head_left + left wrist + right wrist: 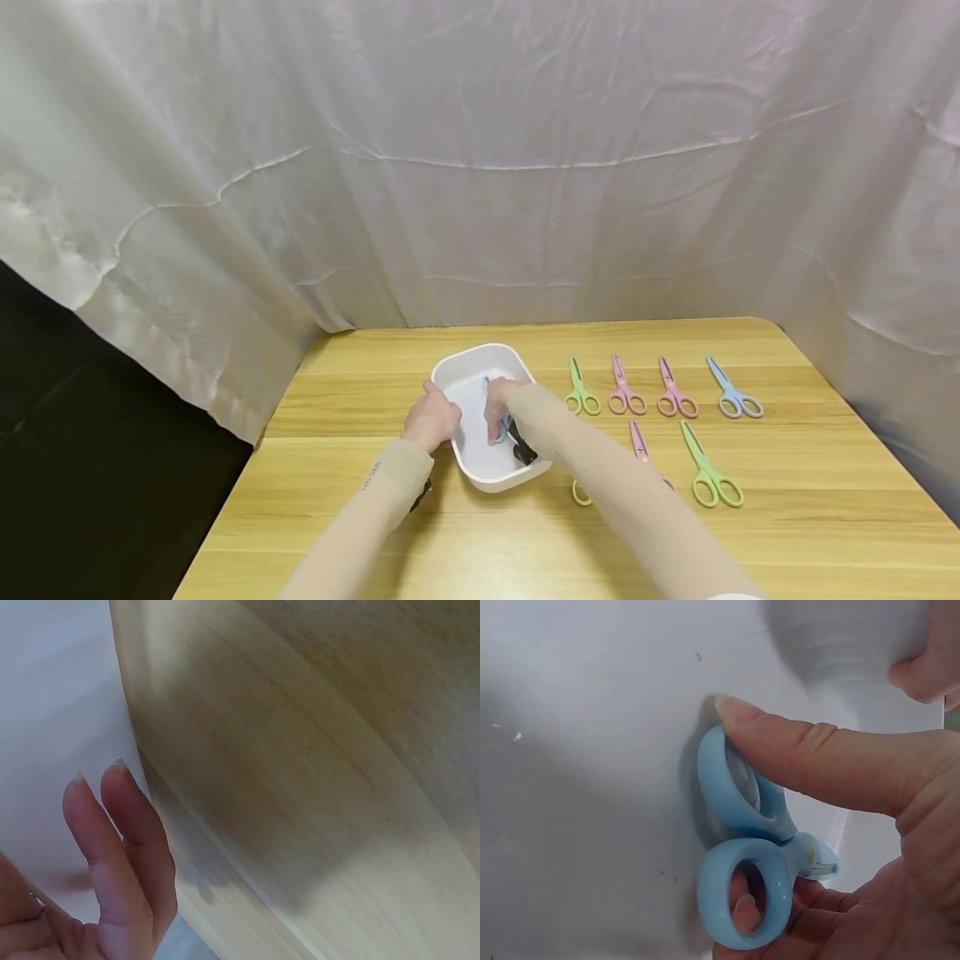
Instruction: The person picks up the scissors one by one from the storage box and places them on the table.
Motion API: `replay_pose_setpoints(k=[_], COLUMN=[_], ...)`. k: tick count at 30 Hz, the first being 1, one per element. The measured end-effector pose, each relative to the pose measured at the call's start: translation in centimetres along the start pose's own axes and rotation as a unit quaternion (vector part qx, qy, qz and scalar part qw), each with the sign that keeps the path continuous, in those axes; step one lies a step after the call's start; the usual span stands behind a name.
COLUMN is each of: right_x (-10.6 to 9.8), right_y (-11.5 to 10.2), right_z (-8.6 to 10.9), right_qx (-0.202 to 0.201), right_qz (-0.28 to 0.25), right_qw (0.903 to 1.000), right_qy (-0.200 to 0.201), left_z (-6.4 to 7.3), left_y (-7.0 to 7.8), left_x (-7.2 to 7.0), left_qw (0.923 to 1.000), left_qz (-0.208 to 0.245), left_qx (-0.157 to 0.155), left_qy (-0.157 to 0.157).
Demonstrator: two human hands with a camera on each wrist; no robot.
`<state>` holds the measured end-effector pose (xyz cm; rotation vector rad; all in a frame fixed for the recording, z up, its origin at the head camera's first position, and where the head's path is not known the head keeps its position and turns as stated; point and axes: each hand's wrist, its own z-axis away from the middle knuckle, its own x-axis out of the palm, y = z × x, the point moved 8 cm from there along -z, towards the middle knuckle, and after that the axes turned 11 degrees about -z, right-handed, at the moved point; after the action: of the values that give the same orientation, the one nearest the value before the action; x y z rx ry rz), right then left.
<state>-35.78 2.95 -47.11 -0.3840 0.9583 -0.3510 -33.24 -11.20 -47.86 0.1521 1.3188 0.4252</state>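
Observation:
A white plastic tub (491,483) with rounded corners stands on the wooden table. My left hand (432,417) holds its left side, thumb over the rim and fingers (112,862) along the outer wall. Inside the tub, my right hand (501,404) grips a pair of light blue scissors (735,787). The thumb lies over one handle loop, and fingertips show through the other loop (712,900). In the right wrist view the handles are close to the tub floor (592,787); the palm and fingers hide much of the blades.
Right of the tub lie several scissors: green scissors (577,387), pink scissors (622,387), more pink scissors (672,390), and blue scissors (729,388) in the back row. Nearer are green scissors (702,462) and pink scissors (639,440), partly behind my right forearm. A grey curtain (525,208) hangs behind the table.

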Motion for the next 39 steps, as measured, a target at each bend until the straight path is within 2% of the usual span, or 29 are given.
replay_pose_setpoints(k=[9,16,26,31,39], right_x=[0.1,0.1,0.1,-0.1,0.0], right_y=[0.0,-0.2,0.3,0.5,0.9], right_z=[0.3,-0.2,-0.8,-1.0,-1.8], right_qx=[-0.006,-0.034,-0.030,-0.040,-0.028], right_qz=[-0.032,-0.036,-0.059,-0.048,-0.056], right_qw=[0.9995,0.9988,0.9978,0.9978,0.9980], right_qy=[-0.005,0.004,0.009,0.021,0.005], left_z=[0.0,0.2,0.2,0.0,0.0], left_y=[-0.1,0.0,-0.2,-0.3,-0.2], left_x=[0.0,-0.1,0.6,0.5,0.2], left_qw=[1.0000,0.9998,0.9999,0.9997,0.9997], left_qz=[-0.004,-0.016,-0.001,0.003,0.010], left_qx=[-0.007,-0.005,-0.014,-0.024,-0.023], left_qy=[-0.002,0.005,-0.003,-0.003,-0.001])
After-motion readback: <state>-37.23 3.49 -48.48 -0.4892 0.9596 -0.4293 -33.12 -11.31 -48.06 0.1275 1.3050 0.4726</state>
